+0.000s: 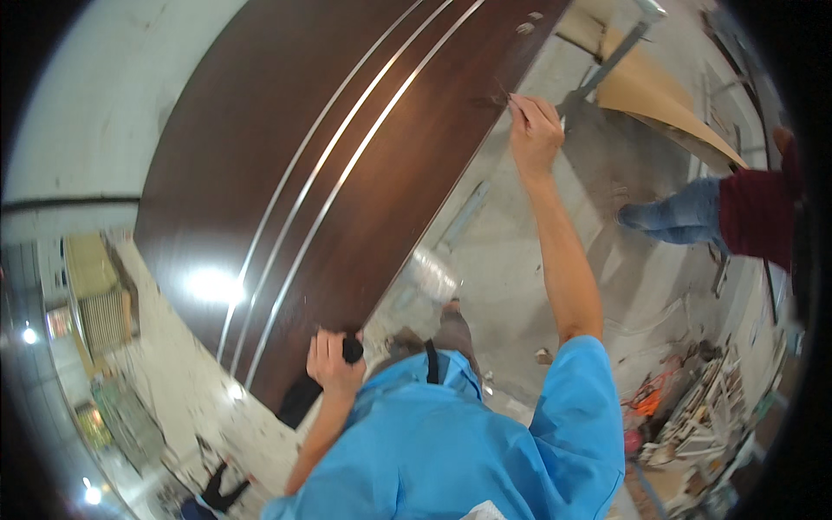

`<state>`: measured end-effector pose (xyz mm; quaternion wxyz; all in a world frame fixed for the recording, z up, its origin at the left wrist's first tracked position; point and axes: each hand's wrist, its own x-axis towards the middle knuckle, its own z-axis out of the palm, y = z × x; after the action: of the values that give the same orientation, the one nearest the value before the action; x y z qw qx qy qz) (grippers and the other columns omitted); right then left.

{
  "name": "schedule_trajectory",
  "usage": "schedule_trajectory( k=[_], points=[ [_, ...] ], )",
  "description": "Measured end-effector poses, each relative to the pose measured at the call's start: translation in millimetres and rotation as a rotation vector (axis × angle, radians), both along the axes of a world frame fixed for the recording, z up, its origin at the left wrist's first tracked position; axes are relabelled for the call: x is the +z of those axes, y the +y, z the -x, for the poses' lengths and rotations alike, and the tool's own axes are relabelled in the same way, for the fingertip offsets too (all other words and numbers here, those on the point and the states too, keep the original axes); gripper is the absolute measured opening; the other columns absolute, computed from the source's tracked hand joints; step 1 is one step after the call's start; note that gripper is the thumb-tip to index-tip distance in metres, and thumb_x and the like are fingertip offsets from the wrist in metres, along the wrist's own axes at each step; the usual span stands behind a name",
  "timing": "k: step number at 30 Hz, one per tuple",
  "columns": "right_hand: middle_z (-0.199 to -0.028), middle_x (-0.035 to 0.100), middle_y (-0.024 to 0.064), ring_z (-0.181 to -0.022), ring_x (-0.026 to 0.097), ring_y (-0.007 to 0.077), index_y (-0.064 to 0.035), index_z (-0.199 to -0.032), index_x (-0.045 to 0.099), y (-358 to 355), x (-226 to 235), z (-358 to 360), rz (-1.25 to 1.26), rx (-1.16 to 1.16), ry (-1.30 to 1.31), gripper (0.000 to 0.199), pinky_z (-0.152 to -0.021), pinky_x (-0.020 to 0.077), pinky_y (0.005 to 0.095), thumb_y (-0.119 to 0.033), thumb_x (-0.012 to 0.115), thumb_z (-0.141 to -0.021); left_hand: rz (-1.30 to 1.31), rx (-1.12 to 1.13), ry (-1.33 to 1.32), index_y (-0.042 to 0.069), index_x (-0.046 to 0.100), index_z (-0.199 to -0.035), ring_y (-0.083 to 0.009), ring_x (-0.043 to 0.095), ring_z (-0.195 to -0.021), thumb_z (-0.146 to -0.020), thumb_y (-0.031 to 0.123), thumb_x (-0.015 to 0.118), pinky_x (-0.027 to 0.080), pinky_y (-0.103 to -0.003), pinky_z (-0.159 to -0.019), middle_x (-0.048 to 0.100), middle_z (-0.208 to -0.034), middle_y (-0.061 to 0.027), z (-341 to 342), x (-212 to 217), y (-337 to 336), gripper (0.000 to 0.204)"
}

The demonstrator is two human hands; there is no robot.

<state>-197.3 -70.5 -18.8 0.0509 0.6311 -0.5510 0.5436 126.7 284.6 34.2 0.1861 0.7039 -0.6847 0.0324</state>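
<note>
Grey floor (507, 269) beneath silver-striped dark-brown panel (373, 208) — left hand (333, 364) gripping black object (352, 348), grip of right hand (537, 134) unclear

We tag the panel (390, 182) at the left hand (335, 360) as dark, smooth, glossy, wood-look. Strips (338, 182) left of the right hand (537, 130): shiny, metal-look. Tan sheet (654, 91) right of that hand: matt, cardboard-like. Floor (511, 260) below it: matt, concrete-like. We log the shirt (442, 451) as matt cloth.

By your right grip (537, 134), a thin thing (500, 87) is too blurred for you to identify. The upper edge cuts off your brown panel (425, 147); the dark rim hides part of your co-worker (756, 212).
</note>
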Motion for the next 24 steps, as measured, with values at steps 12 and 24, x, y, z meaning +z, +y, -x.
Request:
schedule_trajectory(
  k=[12, 24],
  points=[
    [-0.084, 0.068, 0.0106, -0.079, 0.066, 0.0299, -0.0023, -0.096, 0.076, 192, 10, -94, -0.197, 0.348, 0.169, 0.019, -0.070, 0.0541, 0.0375, 0.007, 0.075, -0.080, -0.039, -0.052, 0.232, 0.003, 0.063, -0.089, -0.0354, 0.061, -0.078, -0.082, 0.015, 0.084, 0.048, -0.044, -0.067, 0.058, -0.086, -0.0121, -7, 15, -3, 0.025],
    [-0.086, 0.064, 0.0127, -0.082, 0.062, 0.0322, -0.0024, -0.102, 0.075, 205, 20, -115, -0.086, 0.225, 0.212, 0.023, -0.069, 0.0504, 0.0433, 0.002, 0.072, -0.080, -0.052, 0.174, 0.416, 0.003, 0.065, -0.095, -0.0381, 0.065, -0.086, -0.081, 0.000, 0.078, 0.051, -0.041, -0.075, 0.063, -0.089, -0.0137, -136, 25, 105, 0.020]
  ],
)
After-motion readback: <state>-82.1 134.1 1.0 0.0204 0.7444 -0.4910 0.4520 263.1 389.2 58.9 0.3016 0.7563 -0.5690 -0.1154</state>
